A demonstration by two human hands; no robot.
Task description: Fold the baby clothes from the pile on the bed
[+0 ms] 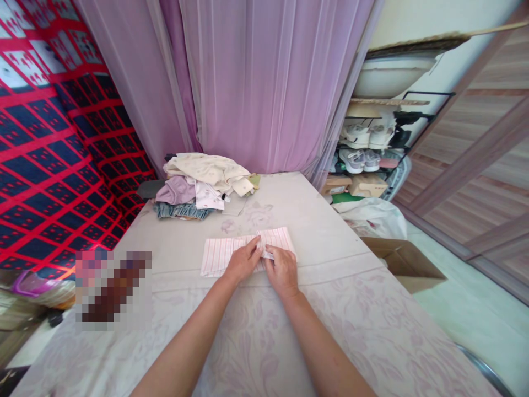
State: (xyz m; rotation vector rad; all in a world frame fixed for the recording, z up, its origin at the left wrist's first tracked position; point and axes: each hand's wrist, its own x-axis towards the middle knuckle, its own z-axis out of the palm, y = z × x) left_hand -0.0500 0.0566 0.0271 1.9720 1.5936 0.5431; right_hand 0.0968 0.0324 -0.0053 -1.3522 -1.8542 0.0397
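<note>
Pinching: left hand (243,260) and right hand (281,267) grip the pink-striped folded cloth (219,255), flattening its fold.
Resting: cloth lies on the floral-covered table (289,331).

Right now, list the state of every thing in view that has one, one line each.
Striped cloth: lying flat on the bed, partly folded, pinched at its middle by both hands.
Left hand: fingers closed on the cloth.
Right hand: fingers closed on the cloth.
Pile of clothes: heaped loosely, unfolded, at the far end.
Cardboard box: open, on the floor beside the bed.
Curtain: drawn shut.
Shoes: stored on the rack.
</note>
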